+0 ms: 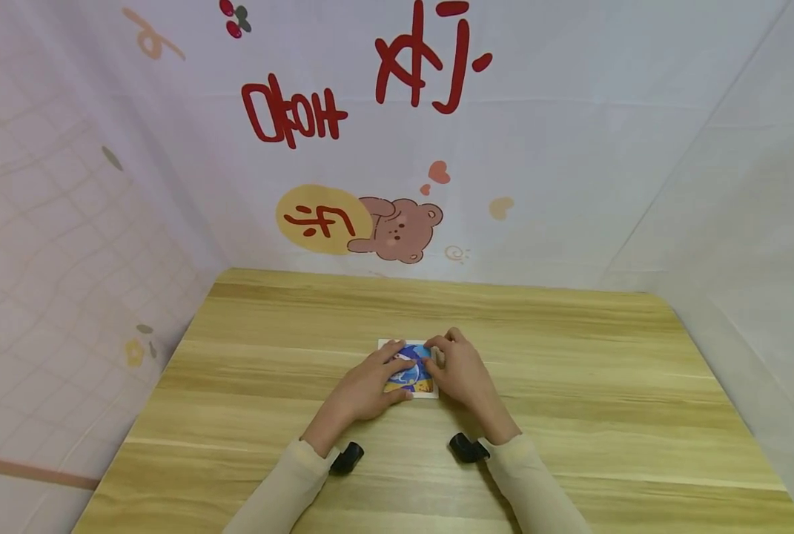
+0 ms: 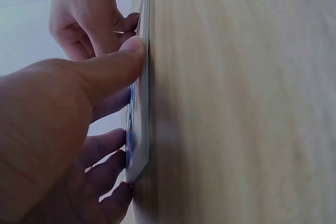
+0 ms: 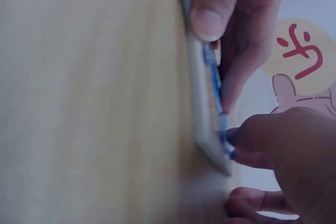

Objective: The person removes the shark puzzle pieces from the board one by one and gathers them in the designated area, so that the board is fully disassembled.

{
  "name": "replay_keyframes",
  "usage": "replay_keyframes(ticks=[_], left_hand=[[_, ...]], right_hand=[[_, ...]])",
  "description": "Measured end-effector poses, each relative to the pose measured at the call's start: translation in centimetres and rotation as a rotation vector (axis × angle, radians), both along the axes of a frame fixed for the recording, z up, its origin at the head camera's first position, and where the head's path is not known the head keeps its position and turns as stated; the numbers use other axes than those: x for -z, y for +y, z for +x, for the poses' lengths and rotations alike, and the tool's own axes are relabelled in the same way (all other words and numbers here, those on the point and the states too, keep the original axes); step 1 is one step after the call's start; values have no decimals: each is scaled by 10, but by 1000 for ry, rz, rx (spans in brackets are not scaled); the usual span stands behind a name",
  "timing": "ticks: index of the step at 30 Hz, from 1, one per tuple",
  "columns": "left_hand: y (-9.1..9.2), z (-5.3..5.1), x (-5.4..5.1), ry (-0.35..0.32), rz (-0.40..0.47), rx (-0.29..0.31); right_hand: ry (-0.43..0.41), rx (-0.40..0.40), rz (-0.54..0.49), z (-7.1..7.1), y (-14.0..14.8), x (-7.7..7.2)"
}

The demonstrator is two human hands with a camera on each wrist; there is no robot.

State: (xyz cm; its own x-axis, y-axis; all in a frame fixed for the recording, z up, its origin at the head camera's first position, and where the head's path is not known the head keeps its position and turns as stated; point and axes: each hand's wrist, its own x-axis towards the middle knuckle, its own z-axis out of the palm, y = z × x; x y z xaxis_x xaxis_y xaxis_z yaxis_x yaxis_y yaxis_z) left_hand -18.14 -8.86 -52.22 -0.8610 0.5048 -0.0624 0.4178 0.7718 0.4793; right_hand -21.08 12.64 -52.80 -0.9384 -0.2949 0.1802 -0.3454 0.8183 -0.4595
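Note:
A small flat square board [image 1: 422, 378] lies on the table, with a white border and a blue and yellow cartoon picture. It may be a small puzzle; the fine detail is too small to tell. From the left, my left hand [image 1: 368, 380] rests on it with fingers spread. Its thumb [image 2: 133, 46] presses near the board's close edge. At the right side, my right hand [image 1: 461, 371] bends over the picture, thumb and index tips touching its surface. Whether those tips pinch a loose piece is hidden. In the right wrist view the board's edge [image 3: 202, 135] lies low beside the fingers.
The wooden table [image 1: 270, 341] spreads around the board. A white cloth wall [image 1: 557, 185] with a printed bear and red characters stands behind it, and cloth hangs at both sides. A black wrist camera [image 1: 347, 458] sits on the left cuff, another [image 1: 466, 448] on the right.

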Motion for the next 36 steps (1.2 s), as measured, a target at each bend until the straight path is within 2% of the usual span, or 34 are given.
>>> replay_keyframes(ticks=[6, 15, 28, 36], left_hand=[[1, 1, -2, 7, 26, 18], [1, 3, -3, 19, 7, 8], [4, 3, -6, 30, -58, -11], [4, 2, -5, 18, -34, -6]], right_hand=[[-38, -21, 21, 0, 2, -4], [-80, -16, -79, -7, 5, 4], [-92, -42, -164, -11, 9, 4], [-114, -63, -262, -14, 10, 4]])
